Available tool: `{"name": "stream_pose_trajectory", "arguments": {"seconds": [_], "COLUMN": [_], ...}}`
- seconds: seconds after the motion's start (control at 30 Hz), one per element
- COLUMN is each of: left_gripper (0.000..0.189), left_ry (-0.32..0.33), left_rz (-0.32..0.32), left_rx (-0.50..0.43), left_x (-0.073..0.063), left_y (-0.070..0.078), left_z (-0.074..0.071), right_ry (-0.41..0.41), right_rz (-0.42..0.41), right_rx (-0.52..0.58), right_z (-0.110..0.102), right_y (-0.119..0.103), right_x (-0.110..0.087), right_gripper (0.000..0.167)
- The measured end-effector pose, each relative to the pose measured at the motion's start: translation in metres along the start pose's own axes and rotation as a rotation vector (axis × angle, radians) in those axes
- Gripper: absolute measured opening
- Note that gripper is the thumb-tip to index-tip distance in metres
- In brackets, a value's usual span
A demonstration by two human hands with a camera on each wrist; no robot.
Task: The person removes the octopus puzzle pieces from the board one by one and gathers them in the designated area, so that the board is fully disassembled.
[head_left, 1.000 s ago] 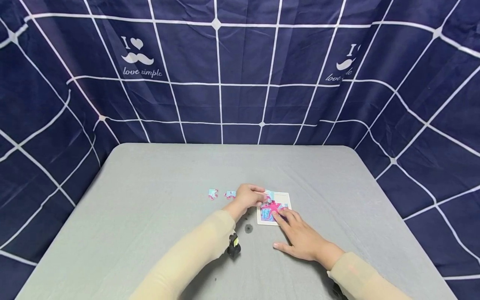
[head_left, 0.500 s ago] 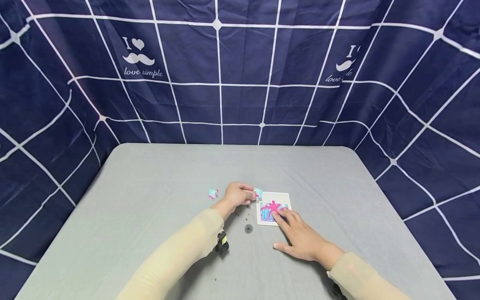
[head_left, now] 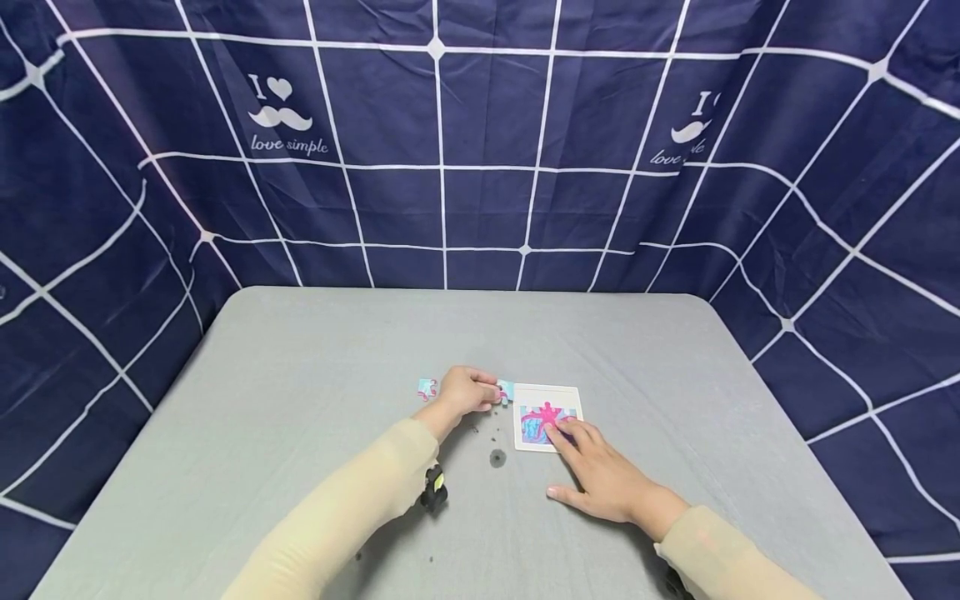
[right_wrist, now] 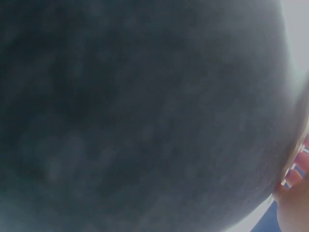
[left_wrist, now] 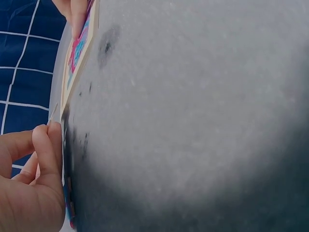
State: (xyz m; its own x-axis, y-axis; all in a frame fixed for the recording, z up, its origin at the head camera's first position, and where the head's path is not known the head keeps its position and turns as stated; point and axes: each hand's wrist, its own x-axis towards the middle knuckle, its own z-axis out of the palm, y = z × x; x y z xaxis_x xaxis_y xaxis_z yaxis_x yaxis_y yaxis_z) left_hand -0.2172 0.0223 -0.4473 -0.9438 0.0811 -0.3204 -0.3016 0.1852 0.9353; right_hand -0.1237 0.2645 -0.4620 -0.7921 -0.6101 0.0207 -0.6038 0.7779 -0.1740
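My left hand [head_left: 465, 392] pinches a light-blue and pink jigsaw piece [head_left: 506, 390] by its edge, just left of a white puzzle tray [head_left: 547, 388]. In the left wrist view that piece [left_wrist: 53, 112] appears edge-on between thumb and fingers. The lower part of the tray holds a joined picture [head_left: 534, 427] of a pink octopus-like figure on blue; its upper part is bare. My right hand [head_left: 607, 479] lies with fingers extended over the tray's lower right, fingertips on the picture and thumb on the table. The right wrist view catches only some of its fingers [right_wrist: 299, 169].
A loose jigsaw piece [head_left: 427, 388] lies on the grey table [head_left: 337, 350] left of my left hand. Another piece [left_wrist: 70, 208] shows beneath that hand in the left wrist view. A dark stain [head_left: 497, 457] marks the cloth. A blue checked curtain [head_left: 480, 125] surrounds the table.
My left hand has drawn the pinched piece leftward, from over the tray's upper left corner to outside its left edge. The right hand has stayed in place.
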Motion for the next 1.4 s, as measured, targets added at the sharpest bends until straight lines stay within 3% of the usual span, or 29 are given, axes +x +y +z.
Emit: {"name": "stream_pose_trajectory", "arguments": {"seconds": [0.77,1.1,1.4], "left_gripper": [0.021,0.022,0.021], "left_ry": [0.014,-0.004,-0.005], "left_rz": [-0.001,0.022,0.019], "left_rx": [0.007,0.072,0.091], "left_x": [-0.002,-0.008,-0.011], "left_y": [-0.005,0.000,0.000], "left_z": [-0.009,-0.018,-0.021], "right_ry": [0.027,0.069,0.020], "right_rz": [-0.014,-0.041,-0.017], "right_rx": [0.001,0.001,0.009], "right_z": [0.001,0.003,-0.001], "right_y": [0.001,0.001,0.000], "right_x": [-0.001,-0.001,0.000], "right_gripper": [0.082,0.082,0.082]}}
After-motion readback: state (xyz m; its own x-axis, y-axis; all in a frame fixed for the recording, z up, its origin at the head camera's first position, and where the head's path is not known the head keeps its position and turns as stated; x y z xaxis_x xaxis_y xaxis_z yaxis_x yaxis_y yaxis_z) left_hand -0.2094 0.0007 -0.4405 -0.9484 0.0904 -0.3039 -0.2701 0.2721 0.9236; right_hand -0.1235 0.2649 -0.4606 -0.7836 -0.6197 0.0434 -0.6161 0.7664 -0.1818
